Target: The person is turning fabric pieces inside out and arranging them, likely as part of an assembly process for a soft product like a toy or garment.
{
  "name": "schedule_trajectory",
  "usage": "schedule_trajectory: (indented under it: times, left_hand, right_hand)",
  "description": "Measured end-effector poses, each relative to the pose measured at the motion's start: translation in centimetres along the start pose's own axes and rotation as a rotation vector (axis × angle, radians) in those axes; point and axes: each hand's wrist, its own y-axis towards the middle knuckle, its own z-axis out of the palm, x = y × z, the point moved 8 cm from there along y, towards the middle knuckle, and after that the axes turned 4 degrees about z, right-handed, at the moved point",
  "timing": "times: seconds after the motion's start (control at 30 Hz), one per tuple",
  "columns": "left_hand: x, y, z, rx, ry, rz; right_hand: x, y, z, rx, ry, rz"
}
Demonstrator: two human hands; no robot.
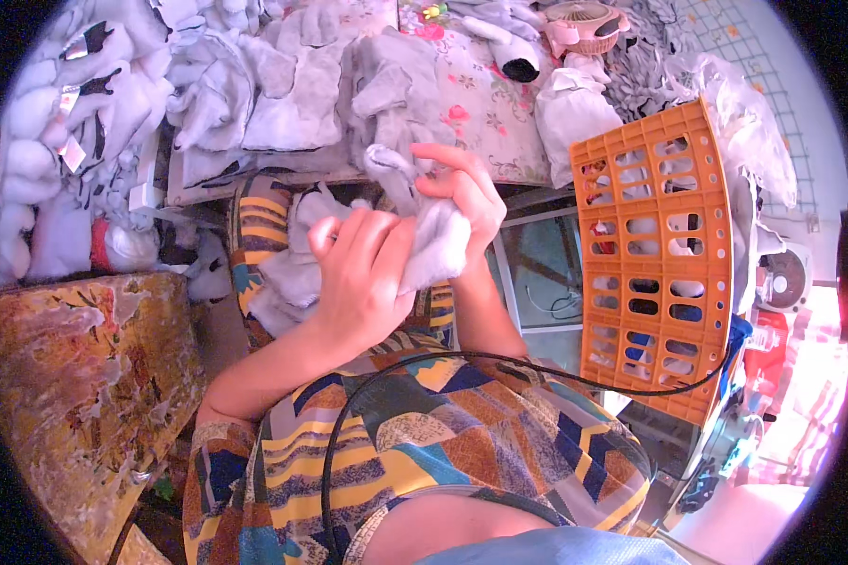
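Observation:
Above my lap, both hands grip one soft, pale grey fleece piece [440, 247]. My left hand [366, 268] has its fingers curled round the near end, with the back of the hand toward me. On the far side, my right hand [466, 196] pinches the fleece, index finger pointing left. A narrow end of fleece [386, 168] sticks up between the hands toward the table. More grey fleece [287, 282] lies across my lap, partly behind my left hand. The exact kind of piece is unclear.
A flower-patterned table [485, 122] ahead carries several grey fleece pieces [297, 94]. Piled fleece [38, 132] fills the left side above a brown-and-yellow panel [85, 358]. An orange plastic basket [652, 273] stands close at right. A black cable [462, 355] crosses my front.

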Motion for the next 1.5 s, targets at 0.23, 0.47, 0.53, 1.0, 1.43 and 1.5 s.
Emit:
schedule_trajectory:
  times: [0.23, 0.47, 0.53, 1.0, 1.43, 1.5]
  left_hand:
    - [2.3, 0.8, -1.9, 0.005, -0.045, -0.056]
    - [8.8, 1.8, 0.0, -0.07, -0.264, -0.268]
    - [10.1, 1.0, 1.8, 0.003, -0.53, -0.438]
    - [2.9, 0.5, -0.7, -0.082, 0.293, 0.024]
    - [0.9, 0.4, 1.1, 0.027, 0.209, 0.127]
    - [0.1, -0.1, 1.3, 0.038, 0.186, 0.115]
  right_hand:
    - [-3.0, -1.1, 1.3, 0.111, 0.333, 0.317]
    - [-0.5, -3.4, 6.2, 0.401, 1.419, 0.931]
    - [-0.5, -3.6, 6.4, 0.35, 1.524, 0.964]
    - [-3.6, -2.0, 2.1, 0.149, -0.053, 0.285]
    - [-0.4, -0.9, 0.7, 0.009, -0.054, 0.019]
    - [-1.2, -1.3, 0.7, -0.034, 0.028, 0.082]
